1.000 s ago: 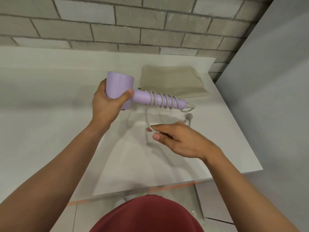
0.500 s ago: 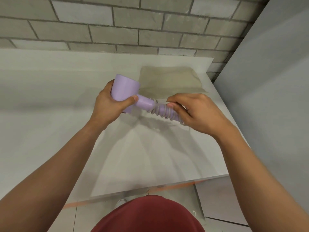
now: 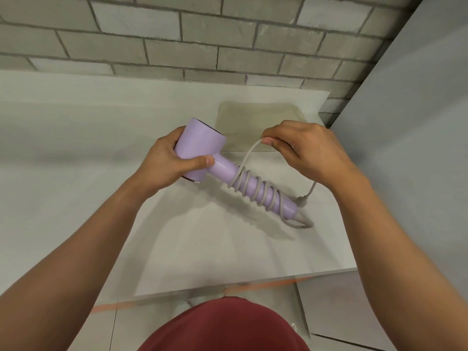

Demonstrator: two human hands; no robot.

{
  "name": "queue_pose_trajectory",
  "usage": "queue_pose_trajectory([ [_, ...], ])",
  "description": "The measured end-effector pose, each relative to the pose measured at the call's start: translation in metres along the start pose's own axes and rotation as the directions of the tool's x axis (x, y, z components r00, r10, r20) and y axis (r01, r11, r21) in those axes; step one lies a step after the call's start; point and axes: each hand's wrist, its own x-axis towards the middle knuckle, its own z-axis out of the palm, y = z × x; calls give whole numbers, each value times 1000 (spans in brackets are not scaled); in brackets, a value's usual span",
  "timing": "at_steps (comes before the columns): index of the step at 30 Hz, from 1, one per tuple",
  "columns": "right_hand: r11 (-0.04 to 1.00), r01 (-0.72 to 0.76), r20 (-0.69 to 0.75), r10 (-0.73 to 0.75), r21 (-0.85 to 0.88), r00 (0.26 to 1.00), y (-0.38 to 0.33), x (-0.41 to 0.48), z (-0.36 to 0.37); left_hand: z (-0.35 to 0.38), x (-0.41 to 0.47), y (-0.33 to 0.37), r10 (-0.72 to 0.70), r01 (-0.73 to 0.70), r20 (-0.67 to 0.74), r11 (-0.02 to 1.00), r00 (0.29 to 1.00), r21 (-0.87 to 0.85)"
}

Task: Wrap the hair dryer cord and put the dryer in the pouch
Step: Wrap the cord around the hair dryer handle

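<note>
The hair dryer [image 3: 202,153] hangs over the table [image 3: 76,148], head left, handle slanting right and nearer, the cord [image 3: 255,188] coiled round it. The pouch [image 3: 260,115] lies on the table behind it, its near right corner apparently behind the right hand [image 3: 304,148].

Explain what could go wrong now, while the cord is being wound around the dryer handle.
The coils sit loosely spaced on the handle; if the right hand slackens the cord, they may slide and unwind.
The plug dangles beside the handle's end and could snag in the loop.
The left hand grips only the head of the hair dryer; a hard pull might twist it.
</note>
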Motion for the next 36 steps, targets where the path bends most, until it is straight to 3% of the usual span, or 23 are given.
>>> queue_pose_trajectory([
  [11,978,-25,-12,28,208,1000,15,-4,19,2,-8,15,42,-22,101,981,994,-191],
  [20,950,-52,-14,59,308,998,17,-12,43,11,-3,17,2,25,79,942,997,-336],
  [23,900,-203,206,130,387,970,9,-23,54,14,0,18,-26,32,21,934,999,-357],
  [26,848,-328,126,303,416,945,-6,-39,66,18,2,19,-74,54,-42,928,996,-368],
  [27,785,-430,211,375,446,903,-17,-40,70,20,3,19,-93,61,-69,928,993,-369],
  [29,867,-341,297,239,364,925,-31,-37,74,22,3,17,-127,72,-121,923,985,-379],
  [30,863,-308,294,198,401,935,-32,-36,76,22,3,16,-138,74,-142,921,980,-382],
  [36,871,-289,404,116,398,907,-45,-37,65,25,6,15,-221,94,-290,914,931,-396],
])
